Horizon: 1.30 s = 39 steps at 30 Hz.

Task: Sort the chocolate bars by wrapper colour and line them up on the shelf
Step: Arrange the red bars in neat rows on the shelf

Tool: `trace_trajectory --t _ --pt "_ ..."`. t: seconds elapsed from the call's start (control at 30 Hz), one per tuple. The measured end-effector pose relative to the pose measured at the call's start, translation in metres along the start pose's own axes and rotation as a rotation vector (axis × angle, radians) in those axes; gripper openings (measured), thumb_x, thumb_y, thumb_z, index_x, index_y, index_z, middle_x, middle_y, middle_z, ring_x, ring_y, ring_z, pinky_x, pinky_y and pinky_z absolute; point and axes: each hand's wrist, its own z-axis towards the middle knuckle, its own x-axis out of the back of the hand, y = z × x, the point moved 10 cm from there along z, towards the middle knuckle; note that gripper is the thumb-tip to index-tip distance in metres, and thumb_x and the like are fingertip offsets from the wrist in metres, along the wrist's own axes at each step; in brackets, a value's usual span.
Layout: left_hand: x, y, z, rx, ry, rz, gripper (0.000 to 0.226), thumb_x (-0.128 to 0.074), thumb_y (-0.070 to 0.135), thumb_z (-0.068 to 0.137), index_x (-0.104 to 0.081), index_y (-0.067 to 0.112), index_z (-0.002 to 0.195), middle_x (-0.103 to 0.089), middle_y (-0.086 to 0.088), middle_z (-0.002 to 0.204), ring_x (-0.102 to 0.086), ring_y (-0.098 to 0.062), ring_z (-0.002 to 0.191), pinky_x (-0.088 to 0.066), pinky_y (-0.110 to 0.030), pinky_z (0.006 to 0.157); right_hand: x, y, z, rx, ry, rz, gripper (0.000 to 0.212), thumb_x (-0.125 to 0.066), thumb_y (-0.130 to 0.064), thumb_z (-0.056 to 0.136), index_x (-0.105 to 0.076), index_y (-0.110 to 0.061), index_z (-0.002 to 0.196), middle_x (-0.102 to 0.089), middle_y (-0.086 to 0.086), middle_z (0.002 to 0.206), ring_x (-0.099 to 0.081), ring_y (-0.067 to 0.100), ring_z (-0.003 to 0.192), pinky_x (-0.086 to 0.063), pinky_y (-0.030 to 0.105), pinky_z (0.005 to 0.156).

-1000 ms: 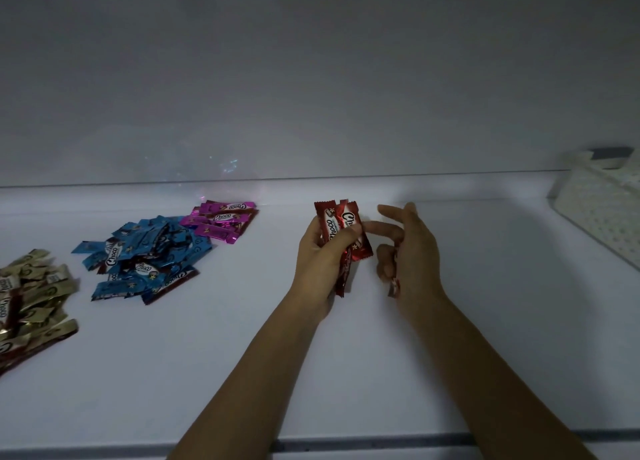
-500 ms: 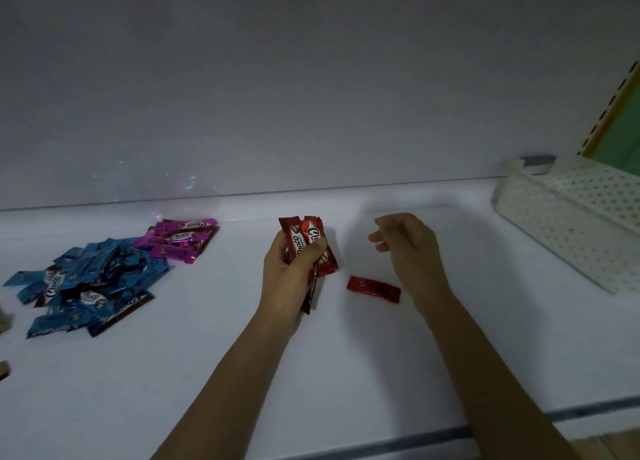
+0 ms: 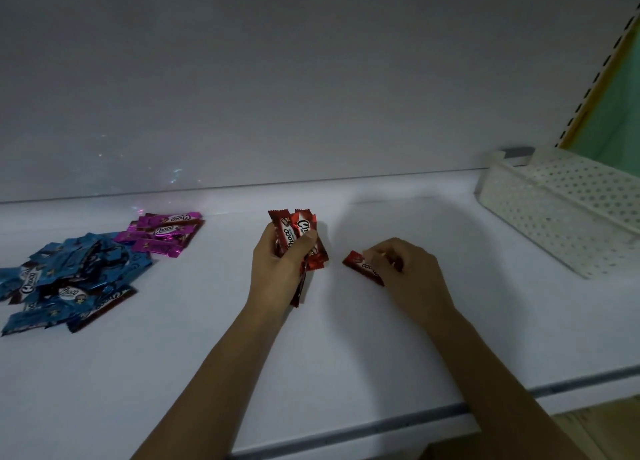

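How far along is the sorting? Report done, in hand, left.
Done: blue bars and pink bars lie grouped by colour on the shelf, but as loose piles. In hand: the left hand grips a bunch of red bars; the right hand pinches a single red bar on the shelf. Left: lining every colour up.

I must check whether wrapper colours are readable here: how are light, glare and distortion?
Head view: dim overall, yet the red bars, pink pile and blue pile are distinguishable; soft shadow on the shelf around the right hand; small glints on the back wall; shelf edges slightly bowed, likely the wide lens.
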Motion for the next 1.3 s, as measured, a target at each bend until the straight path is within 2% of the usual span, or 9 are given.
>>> trace_trajectory --t 0.2,0.37,0.47,0.63,0.7,0.8,0.97,1.1,1.3 --pt "-0.002 0.003 -0.001 -0.038 -0.021 0.015 0.02 -0.063 0.013 0.09 -0.061 0.032 0.095 -0.069 0.01 0.091 -0.069 0.0 0.077 -0.054 -0.017 0.068 0.025 0.001 -0.009 0.006 0.23 0.068 0.012 -0.053 -0.02 0.093 -0.065 -0.02 0.094 -0.064 -0.006 0.089 -0.056 0.011 0.081 -0.043 0.025 0.072" --pt "-0.003 0.004 -0.002 -0.054 -0.028 0.04 0.02 -0.063 0.013 0.09 -0.062 0.032 0.097 -0.07 0.008 0.094 -0.069 -0.004 0.083 -0.055 -0.023 0.077 0.0 -0.013 -0.011 0.146 0.031 -0.188 0.012 -0.064 -0.02 0.08 -0.063 -0.028 0.089 -0.055 -0.018 0.084 -0.048 0.008 0.088 -0.032 0.024 0.079" --pt "-0.003 0.004 -0.002 -0.042 -0.025 0.032 0.022 -0.063 0.012 0.09 -0.061 0.032 0.097 -0.07 0.008 0.096 -0.068 -0.006 0.088 -0.054 -0.025 0.08 -0.005 -0.015 -0.011 0.179 0.014 -0.357 0.012 -0.062 -0.024 0.083 -0.065 -0.026 0.094 -0.058 -0.011 0.088 -0.047 0.011 0.091 -0.021 0.023 0.075" --pt "-0.003 0.002 -0.002 -0.028 -0.018 0.06 0.024 -0.063 0.014 0.09 -0.059 0.029 0.107 -0.067 0.006 0.105 -0.065 -0.013 0.099 -0.052 -0.03 0.088 0.003 -0.028 -0.018 0.226 0.113 -0.393 0.029 -0.055 -0.049 0.088 -0.065 -0.023 0.081 -0.059 -0.007 0.076 -0.052 0.01 0.072 -0.036 0.024 0.063" --pt "-0.003 0.001 -0.003 -0.02 -0.018 0.061 0.024 -0.063 0.015 0.09 -0.058 0.029 0.108 -0.068 0.006 0.106 -0.066 -0.013 0.1 -0.053 -0.033 0.09 0.008 -0.031 -0.021 0.217 0.138 -0.268 0.024 -0.051 -0.043 0.092 -0.062 -0.025 0.081 -0.055 -0.013 0.073 -0.049 0.004 0.067 -0.035 0.016 0.058" --pt "-0.002 0.0 -0.003 -0.012 -0.016 0.061 0.024 -0.063 0.015 0.09 -0.059 0.027 0.11 -0.068 0.004 0.107 -0.066 -0.015 0.1 -0.053 -0.035 0.091 0.011 -0.029 -0.02 0.253 0.137 -0.174 0.01 -0.054 -0.028 0.088 -0.063 -0.022 0.088 -0.057 -0.014 0.08 -0.052 0.005 0.075 -0.036 0.014 0.062" --pt "-0.002 0.001 -0.002 -0.029 -0.019 0.068 0.023 -0.063 0.013 0.09 -0.061 0.029 0.106 -0.069 0.006 0.103 -0.068 -0.007 0.093 -0.054 -0.027 0.084 -0.021 -0.04 -0.02 0.42 -0.052 -0.431 0.041 -0.036 -0.041 0.081 -0.069 -0.022 0.096 -0.068 -0.008 0.094 -0.061 0.014 0.087 -0.037 0.028 0.079" --pt "-0.002 -0.001 -0.002 -0.008 -0.015 0.053 0.023 -0.064 0.013 0.09 -0.061 0.03 0.105 -0.07 0.004 0.106 -0.067 -0.015 0.099 -0.053 -0.036 0.091 -0.02 -0.022 0.023 0.278 -0.157 -0.628 0.033 -0.042 -0.038 0.095 -0.056 -0.016 0.115 -0.061 0.002 0.115 -0.061 0.026 0.099 -0.043 0.033 0.083" --pt "-0.001 -0.001 -0.002 -0.002 0.001 0.047 0.022 -0.064 0.013 0.089 -0.062 0.028 0.104 -0.07 0.007 0.101 -0.068 -0.01 0.094 -0.054 -0.033 0.09 -0.016 0.024 0.094 0.059 -0.217 -0.698 0.037 -0.033 -0.039 0.099 -0.049 -0.011 0.118 -0.06 0.013 0.117 -0.057 0.031 0.104 -0.04 0.036 0.083"
